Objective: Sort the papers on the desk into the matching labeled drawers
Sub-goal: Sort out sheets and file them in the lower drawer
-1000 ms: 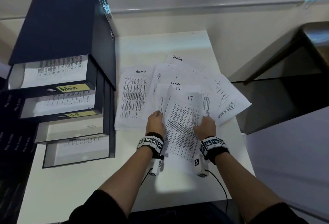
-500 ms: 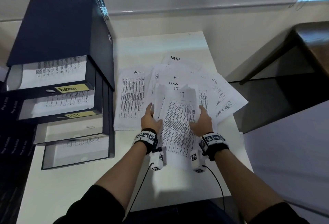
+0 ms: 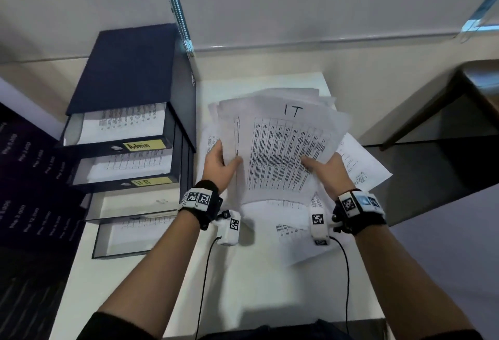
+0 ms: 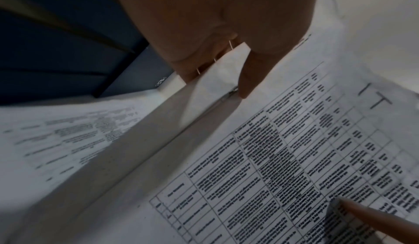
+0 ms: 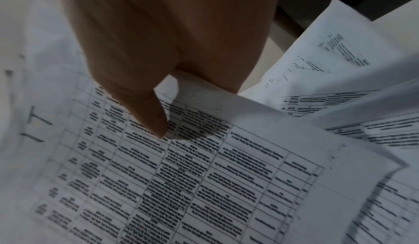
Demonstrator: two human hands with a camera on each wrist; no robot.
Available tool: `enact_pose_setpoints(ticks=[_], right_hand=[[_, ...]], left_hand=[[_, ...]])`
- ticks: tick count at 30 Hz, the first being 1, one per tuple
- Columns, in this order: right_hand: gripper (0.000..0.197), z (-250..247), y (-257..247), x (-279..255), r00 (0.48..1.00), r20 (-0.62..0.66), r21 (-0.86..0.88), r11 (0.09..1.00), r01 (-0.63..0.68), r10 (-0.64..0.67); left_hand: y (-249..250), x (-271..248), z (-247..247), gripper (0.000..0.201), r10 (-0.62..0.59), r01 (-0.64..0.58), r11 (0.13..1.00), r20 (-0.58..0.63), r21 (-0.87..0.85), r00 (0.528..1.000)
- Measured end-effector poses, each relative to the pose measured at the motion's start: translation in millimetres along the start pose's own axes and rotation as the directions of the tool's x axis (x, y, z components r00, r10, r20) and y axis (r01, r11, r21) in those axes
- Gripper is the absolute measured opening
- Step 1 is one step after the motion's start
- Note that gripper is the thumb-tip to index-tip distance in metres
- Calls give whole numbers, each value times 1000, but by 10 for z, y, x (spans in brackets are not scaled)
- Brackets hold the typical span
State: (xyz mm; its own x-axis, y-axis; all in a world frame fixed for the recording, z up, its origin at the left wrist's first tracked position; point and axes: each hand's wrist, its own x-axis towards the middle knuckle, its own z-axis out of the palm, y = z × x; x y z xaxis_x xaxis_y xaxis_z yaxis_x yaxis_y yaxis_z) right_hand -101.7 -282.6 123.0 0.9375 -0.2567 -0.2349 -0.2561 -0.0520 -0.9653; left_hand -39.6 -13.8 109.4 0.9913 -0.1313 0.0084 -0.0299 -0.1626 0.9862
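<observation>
Raised sheaf of papers (image 3: 280, 150), "IT" on top; four drawers (image 3: 121, 175) pulled out.

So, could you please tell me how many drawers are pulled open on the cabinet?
4, stacked: the Admin drawer on top, the HR drawer below, then two whose labels cannot be seen.

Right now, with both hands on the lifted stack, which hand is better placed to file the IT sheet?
Likely the left hand: it grips the stack's edge beside the drawer unit. The right hand is on the far side.

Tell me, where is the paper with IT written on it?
In the head view, the IT paper tops the bundle held up over the desk, between the left hand and right hand, right of the drawers.
</observation>
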Motion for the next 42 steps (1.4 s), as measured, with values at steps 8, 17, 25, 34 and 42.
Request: enact_pose_setpoints(ticks=[8, 17, 25, 34, 42], right_hand=[[40, 238, 189, -246, 999, -35, -136, 990, 27, -32], [85, 279, 52, -244, 957, -259, -102, 989, 103, -127], [62, 803, -499, -295, 970, 78, -140, 961, 239, -230], [47, 1956, -1031, -681, 820, 545, -89, 961, 261, -172], [48, 2804, -391, -1195, 442, 835, -263, 943, -202, 327]], left_hand=[[-11, -183, 22, 24, -212, 208, 972, 30, 109, 977], [285, -247, -57, 18, -152, 128, 984, 196, 127, 969], [738, -406, -688, 41, -43, 43, 999, -115, 4, 992], [762, -636, -2362, 93, -252, 318, 938, -356, 138, 900], [379, -1358, -3371, 76, -535, 543, 733, -146, 410, 832]])
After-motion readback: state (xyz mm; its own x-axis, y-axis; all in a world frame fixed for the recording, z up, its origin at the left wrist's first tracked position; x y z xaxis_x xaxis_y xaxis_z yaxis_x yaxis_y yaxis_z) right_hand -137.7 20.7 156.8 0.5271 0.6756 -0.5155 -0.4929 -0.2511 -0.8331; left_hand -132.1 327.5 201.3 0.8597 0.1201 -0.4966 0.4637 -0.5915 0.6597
